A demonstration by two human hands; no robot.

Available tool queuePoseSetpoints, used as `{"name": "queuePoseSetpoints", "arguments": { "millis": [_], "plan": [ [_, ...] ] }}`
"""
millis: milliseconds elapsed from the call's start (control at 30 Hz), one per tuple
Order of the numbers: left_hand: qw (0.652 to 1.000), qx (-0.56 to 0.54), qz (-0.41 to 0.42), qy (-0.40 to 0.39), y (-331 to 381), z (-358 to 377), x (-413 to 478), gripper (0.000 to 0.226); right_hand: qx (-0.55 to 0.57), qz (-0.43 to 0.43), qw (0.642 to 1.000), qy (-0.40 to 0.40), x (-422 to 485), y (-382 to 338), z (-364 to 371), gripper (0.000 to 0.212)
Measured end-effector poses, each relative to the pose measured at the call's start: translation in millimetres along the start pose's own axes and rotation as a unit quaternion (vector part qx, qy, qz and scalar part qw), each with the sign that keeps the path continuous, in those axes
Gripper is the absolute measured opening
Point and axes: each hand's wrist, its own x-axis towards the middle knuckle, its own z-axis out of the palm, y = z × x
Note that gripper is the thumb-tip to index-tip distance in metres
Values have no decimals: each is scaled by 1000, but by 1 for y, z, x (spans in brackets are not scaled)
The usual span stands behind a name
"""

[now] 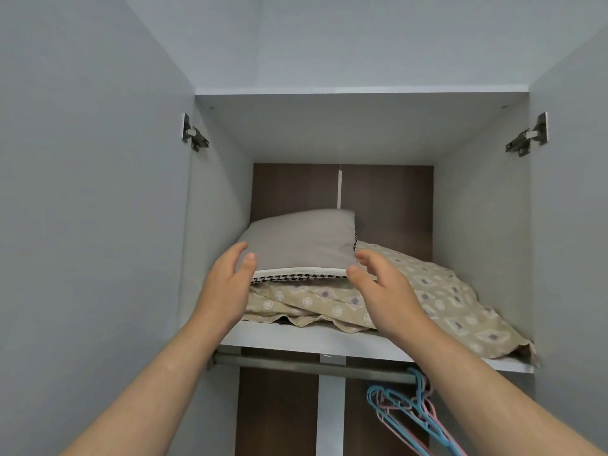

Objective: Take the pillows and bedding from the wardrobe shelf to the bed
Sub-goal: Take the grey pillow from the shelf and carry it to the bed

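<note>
Both hands, left (227, 284) and right (378, 284), spread wide and hold nothing, flanking the pillow (299, 245) lying between them atop the bedding (427, 291) on the shelf (329, 340); next, they must close on its sides and lift.

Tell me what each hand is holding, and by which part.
Nothing yet. The left hand and right hand are open at the front corners of the grey fabric pillow, fingers not closed on it.

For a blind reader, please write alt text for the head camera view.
Two bare hands, left hand and right hand, reach for a plain grey pillow lying on patterned beige bedding on a white wardrobe shelf, fingers open. Blue and pink plastic hangers hang from the rail below.
</note>
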Motion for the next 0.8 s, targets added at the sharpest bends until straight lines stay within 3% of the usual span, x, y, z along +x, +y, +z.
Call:
{"name": "queuePoseSetpoints", "arguments": {
  "millis": [400,667,800],
  "plan": [
    [995,55,-80,7,-95,62,97,54,-70,20,997,41,94,78,72,45],
    [966,220,-138,-6,-167,83,201,57,-157,56,982,86,172,101,119,49],
    [954,244,-176,-12,-196,92,240,63,-191,95,973,90,199,113,137,53]
  ]
}}
